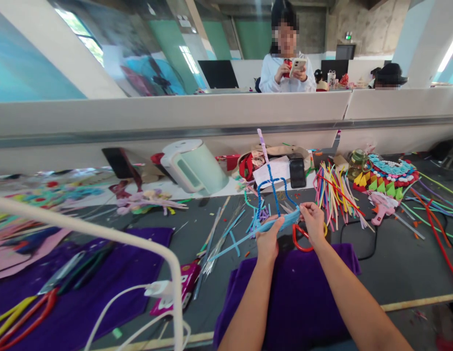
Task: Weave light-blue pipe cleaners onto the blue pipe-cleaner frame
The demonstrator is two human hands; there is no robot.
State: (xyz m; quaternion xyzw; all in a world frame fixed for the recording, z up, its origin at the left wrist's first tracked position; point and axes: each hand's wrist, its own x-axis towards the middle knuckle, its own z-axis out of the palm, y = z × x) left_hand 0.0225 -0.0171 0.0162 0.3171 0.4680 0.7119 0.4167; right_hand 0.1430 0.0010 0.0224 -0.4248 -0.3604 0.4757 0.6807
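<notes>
A light blue pipe-cleaner piece [290, 219] is stretched between my two hands, above the dark tabletop. Its left end is pinched by my left hand [269, 239], with a loose light blue strand trailing out to the left. The fingers of my right hand [312, 218] are closed on its right end. From the piece rises a darker blue frame [273, 183] of bent stems, topped by a pale purple stem [262, 145]. Red-handled scissors [301, 239] lie right beneath my hands, partly hidden.
Beyond my hands are a pale green kettle [202, 165] and a black phone [297, 172]. Colourful stems [332, 192] and a pink glue gun [384, 207] lie to the right. A white curved bar [102, 229] crosses the left. Behind the partition [175, 111], a person holds a can and phone.
</notes>
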